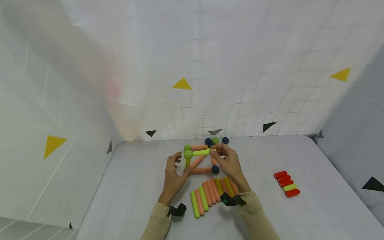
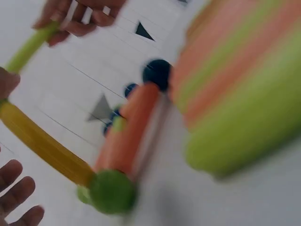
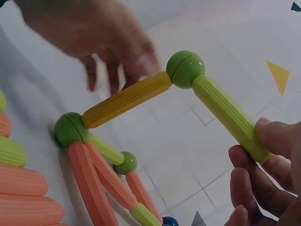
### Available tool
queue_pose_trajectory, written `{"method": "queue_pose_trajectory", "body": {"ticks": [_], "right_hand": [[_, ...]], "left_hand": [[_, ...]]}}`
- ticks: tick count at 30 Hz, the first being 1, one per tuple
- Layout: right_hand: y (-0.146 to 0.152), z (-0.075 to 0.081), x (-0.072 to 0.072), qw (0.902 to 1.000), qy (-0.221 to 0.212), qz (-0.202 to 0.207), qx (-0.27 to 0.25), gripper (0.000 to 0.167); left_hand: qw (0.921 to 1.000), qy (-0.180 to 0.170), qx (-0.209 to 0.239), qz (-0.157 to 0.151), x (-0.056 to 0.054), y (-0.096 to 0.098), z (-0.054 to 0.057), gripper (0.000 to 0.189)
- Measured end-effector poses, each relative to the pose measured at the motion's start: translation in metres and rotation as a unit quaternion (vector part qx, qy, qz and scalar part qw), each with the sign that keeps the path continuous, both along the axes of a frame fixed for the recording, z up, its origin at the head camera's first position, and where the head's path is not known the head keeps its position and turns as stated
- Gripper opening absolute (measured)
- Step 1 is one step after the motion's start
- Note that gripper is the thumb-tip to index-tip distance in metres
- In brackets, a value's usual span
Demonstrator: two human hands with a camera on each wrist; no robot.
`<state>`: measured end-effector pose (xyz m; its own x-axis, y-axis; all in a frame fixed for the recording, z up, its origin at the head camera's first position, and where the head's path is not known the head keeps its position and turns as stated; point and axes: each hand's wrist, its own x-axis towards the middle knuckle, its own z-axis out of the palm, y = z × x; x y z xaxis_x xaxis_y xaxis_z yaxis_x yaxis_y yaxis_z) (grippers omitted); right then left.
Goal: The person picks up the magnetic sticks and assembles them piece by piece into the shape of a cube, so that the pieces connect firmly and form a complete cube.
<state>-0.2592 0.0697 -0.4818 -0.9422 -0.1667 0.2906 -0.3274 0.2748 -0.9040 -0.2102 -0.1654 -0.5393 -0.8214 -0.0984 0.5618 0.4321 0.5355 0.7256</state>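
Observation:
My right hand [image 1: 229, 161] pinches the free end of a lime-green rod [image 3: 230, 117] between thumb and fingers. The rod's other end meets a green ball [image 3: 186, 69]. From this ball a yellow rod [image 3: 127, 99] slopes down to a lower green ball [image 3: 70, 128] of a flat frame on the table. Salmon rods [image 1: 201, 171] and a dark blue ball [image 1: 215, 169] belong to that frame. My left hand [image 1: 175, 173] is beside the yellow rod with loosely spread fingers [image 2: 21, 193]; its thumb is near the rod, and whether it touches I cannot tell.
A fan of salmon, lime and yellow rods [image 1: 209, 195] lies in front of the frame, partly under my right wrist. Loose balls [image 1: 225, 140] sit at the table's back edge. Short red rods [image 1: 282, 174] and a lime one lie to the right.

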Motion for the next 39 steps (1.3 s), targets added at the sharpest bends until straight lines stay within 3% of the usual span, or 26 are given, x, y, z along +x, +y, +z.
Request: {"method": "queue_pose_trajectory", "body": {"ticks": [4,8,14,18,22,24,25,29,31,35,39], "right_hand": [[0.001,-0.002,-0.001,1.0000,0.003,0.004,0.005,0.034],[0.002,-0.003,-0.001,0.9999,0.009,0.013,0.007,0.028],[0.007,-0.005,-0.001,0.9987,-0.001,0.048,0.014,0.024],[0.018,-0.007,-0.003,0.9971,-0.009,0.070,0.026,0.029],[0.041,-0.011,-0.006,0.9948,-0.040,0.050,0.079,0.038],[0.056,-0.013,-0.008,0.9864,-0.071,0.027,0.146,0.045],[0.063,-0.014,-0.009,0.9776,-0.093,0.018,0.188,0.048],[0.088,-0.019,-0.010,0.9279,-0.171,0.032,0.329,0.056],[0.094,-0.022,-0.011,0.9135,-0.198,0.054,0.351,0.055],[0.096,-0.027,-0.012,0.9120,-0.209,0.072,0.345,0.055],[0.091,-0.030,-0.015,0.9145,-0.207,0.064,0.342,0.051]], "left_hand": [[0.9992,-0.003,0.007,-0.038,0.000,0.003,0.023,0.066],[0.9961,-0.040,0.013,-0.077,-0.003,0.003,0.034,0.057],[0.9928,-0.075,0.029,-0.088,-0.012,-0.001,0.033,0.046],[0.9881,-0.080,0.079,-0.106,-0.014,0.000,0.030,0.040],[0.9775,-0.092,0.138,-0.130,-0.013,0.002,0.029,0.038],[0.9724,-0.100,0.160,-0.137,-0.013,0.004,0.028,0.038],[0.9700,-0.101,0.171,-0.141,-0.014,0.005,0.028,0.038],[0.9620,-0.110,0.200,-0.150,-0.016,0.007,0.029,0.038],[0.9584,-0.116,0.208,-0.157,-0.017,0.008,0.031,0.039],[0.9540,-0.130,0.217,-0.160,-0.020,0.010,0.032,0.040],[0.9555,-0.132,0.216,-0.152,-0.022,0.010,0.030,0.040]]}}
